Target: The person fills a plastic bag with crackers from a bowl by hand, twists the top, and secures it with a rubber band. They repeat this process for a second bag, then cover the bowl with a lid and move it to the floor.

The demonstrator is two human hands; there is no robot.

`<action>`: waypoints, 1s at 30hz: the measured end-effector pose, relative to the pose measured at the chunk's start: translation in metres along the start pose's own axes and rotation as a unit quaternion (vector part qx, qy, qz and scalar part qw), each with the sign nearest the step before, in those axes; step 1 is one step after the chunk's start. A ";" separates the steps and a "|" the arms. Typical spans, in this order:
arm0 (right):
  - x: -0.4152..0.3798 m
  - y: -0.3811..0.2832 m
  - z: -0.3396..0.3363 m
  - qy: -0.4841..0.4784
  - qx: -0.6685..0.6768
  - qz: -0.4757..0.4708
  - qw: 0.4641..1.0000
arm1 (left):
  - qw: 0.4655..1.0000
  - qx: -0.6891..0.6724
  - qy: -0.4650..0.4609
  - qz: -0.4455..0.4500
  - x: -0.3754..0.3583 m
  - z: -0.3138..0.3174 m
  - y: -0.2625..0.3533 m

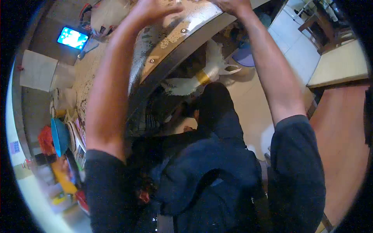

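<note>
Both forearms reach up across the worn bench top (167, 42) to the upper edge of the head view. My left hand (159, 9) is partly cut off by that edge, its fingers apart over the bench, with nothing visible in them. At the bench's front edge is my right hand (233, 5), also partly cut off; its fingers are blurred and mostly out of frame. Whether it holds anything is hidden. Two round metal fittings, one a screw-like disc (183, 30), sit on the bench near its edge.
A lit phone (73, 38) lies at the upper left. A blue bowl (60, 136) and assorted items crowd the left side. Below the bench are a white bag (186, 86) and a purple round object (244, 57). A wooden board (342, 64) is at the right.
</note>
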State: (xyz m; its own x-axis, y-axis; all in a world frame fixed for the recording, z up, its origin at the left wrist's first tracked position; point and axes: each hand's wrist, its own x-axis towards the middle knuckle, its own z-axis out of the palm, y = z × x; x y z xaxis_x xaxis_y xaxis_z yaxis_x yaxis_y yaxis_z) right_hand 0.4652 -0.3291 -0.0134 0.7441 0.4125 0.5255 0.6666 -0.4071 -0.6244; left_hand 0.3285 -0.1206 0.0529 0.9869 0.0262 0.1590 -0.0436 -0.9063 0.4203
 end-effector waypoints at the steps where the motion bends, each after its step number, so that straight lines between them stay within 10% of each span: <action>1: -0.006 0.013 0.007 0.112 0.029 -0.060 0.991 | 0.998 0.035 0.018 0.057 -0.022 -0.014 -0.007; 5: -0.109 0.034 0.019 0.289 -0.001 -0.069 0.955 | 0.994 -0.002 0.093 0.065 -0.151 -0.038 -0.034; 8: -0.225 0.050 0.062 0.116 0.114 0.224 0.961 | 0.993 0.032 0.113 0.011 -0.246 -0.049 -0.036; 13: -0.323 -0.012 0.089 -0.169 0.199 0.235 0.936 | 0.986 0.039 0.141 -0.077 -0.327 -0.058 -0.043; 16: -0.285 -0.064 0.072 -0.276 0.248 0.178 0.911 | 0.984 0.023 0.149 -0.100 -0.348 -0.065 -0.058; 21: -0.162 -0.166 0.041 -0.176 0.355 0.020 0.918 | 0.971 0.047 0.219 -0.085 -0.337 -0.091 -0.090; 26: -0.053 -0.260 0.108 -0.167 0.430 -0.029 0.887 | 0.865 -0.176 0.443 -0.159 -0.270 -0.114 -0.172; 30: 0.027 -0.370 0.180 -0.204 0.457 -0.024 0.865 | 0.881 -0.092 0.411 -0.214 -0.245 -0.089 -0.174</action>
State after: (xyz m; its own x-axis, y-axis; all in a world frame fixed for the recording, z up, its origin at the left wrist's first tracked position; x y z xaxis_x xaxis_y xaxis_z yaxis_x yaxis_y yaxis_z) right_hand 0.2304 -0.0210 0.1279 0.5151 0.7407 0.4313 0.2444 0.3554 -0.9022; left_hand 0.0804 0.0685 0.0202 0.4757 0.7146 0.5129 0.2068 -0.6576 0.7244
